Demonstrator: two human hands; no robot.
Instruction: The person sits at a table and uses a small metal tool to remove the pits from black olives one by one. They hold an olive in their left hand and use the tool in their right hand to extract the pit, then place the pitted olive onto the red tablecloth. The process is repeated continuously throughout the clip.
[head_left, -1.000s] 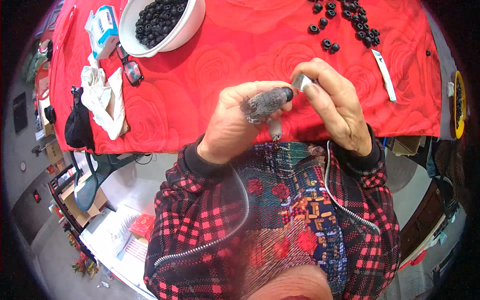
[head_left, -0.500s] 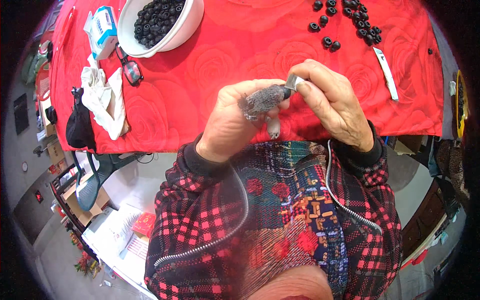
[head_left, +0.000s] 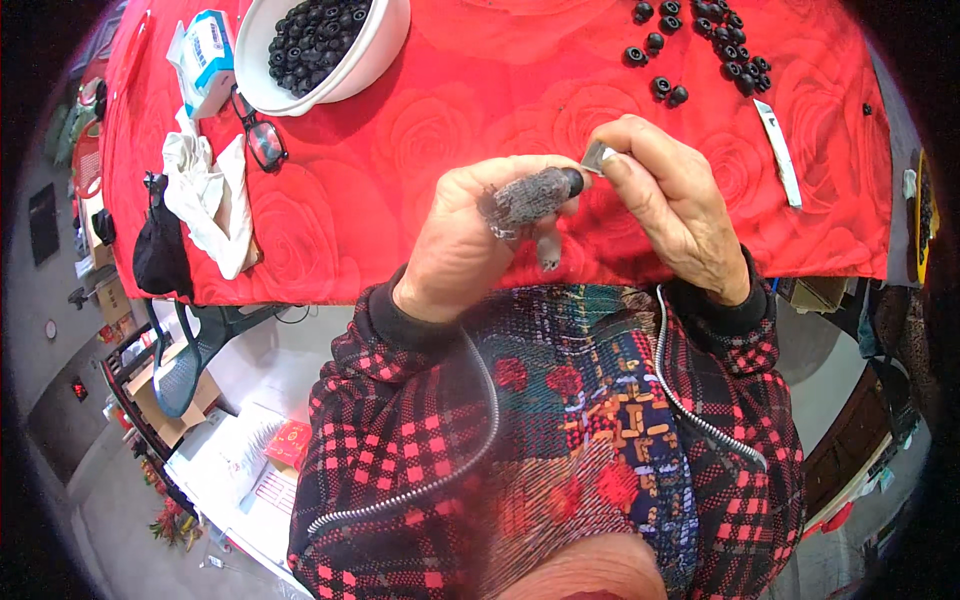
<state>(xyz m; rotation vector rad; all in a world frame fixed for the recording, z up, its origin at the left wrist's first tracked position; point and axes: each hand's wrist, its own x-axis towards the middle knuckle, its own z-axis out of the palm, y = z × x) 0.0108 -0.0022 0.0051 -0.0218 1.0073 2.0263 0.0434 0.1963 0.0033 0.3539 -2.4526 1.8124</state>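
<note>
Your left hand is closed around a small black part, with a grey cloth wrap covering the fingers that pinch it; only the rounded black end of the part pokes out to the right of the wrap. Your right hand is curled shut on a small metal blade, pinched between thumb and fingers, and the blade's tip sits just beside the black part, so close that you cannot tell whether they touch. Both hands hang together above the near edge of the bench, which is covered in a red cloth with a rose pattern.

Further out, on the far right of the bench, a loose cluster of black parts like the one you hold lies scattered. To the right of them a narrow white strip lies on the cloth. On the far left stands a white bowl filled with more black parts. Just beside the bowl on the left are a small blue and white box, a pair of glasses and a crumpled white cloth. A black pouch hangs at the left edge of the bench.
</note>
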